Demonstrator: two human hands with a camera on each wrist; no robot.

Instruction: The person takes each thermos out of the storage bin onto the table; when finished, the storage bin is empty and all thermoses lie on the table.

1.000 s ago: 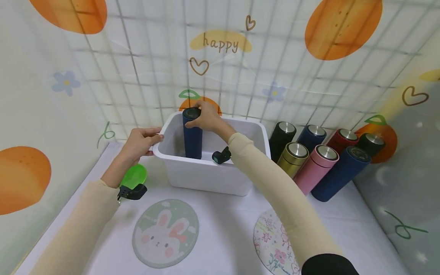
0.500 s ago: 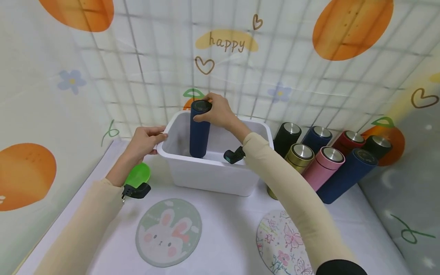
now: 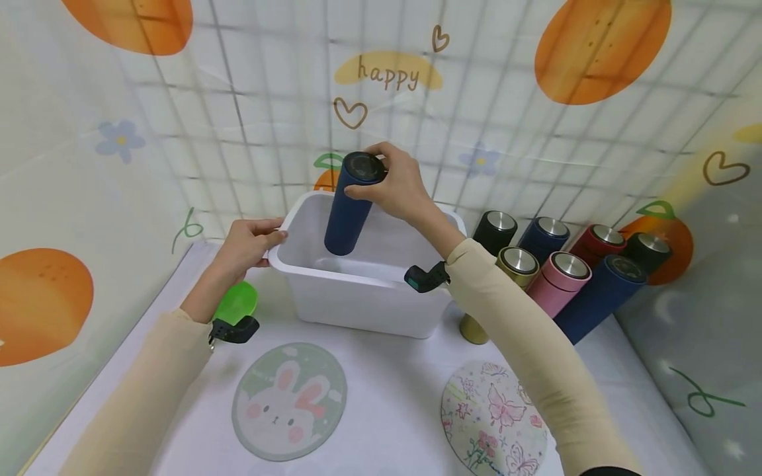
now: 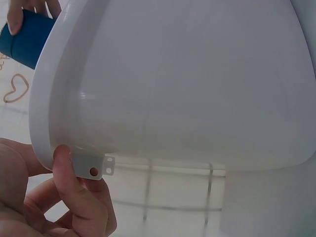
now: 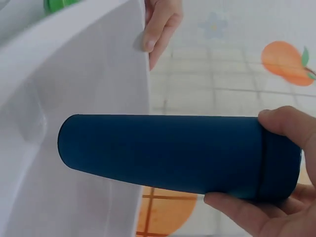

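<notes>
A dark blue thermos with a black top hangs tilted over the white plastic bin, its base still below the rim line in the head view. My right hand grips it near the top, thumb on one side and fingers round the other. In the right wrist view the whole blue thermos shows against the bin's inner wall. My left hand pinches the bin's left rim. Up close in the left wrist view, fingers of the left hand curl round the rim of the bin beside a small tab.
Several thermoses, including a pink one, a gold one and a red one, stand right of the bin. Behind my left wrist is a green bowl. Two round mats, a rabbit one and a floral one, lie in front.
My right hand has lifted the blue thermos up and to the right; it has gone from upright to tilted. My left hand keeps its hold on the bin's rim.
</notes>
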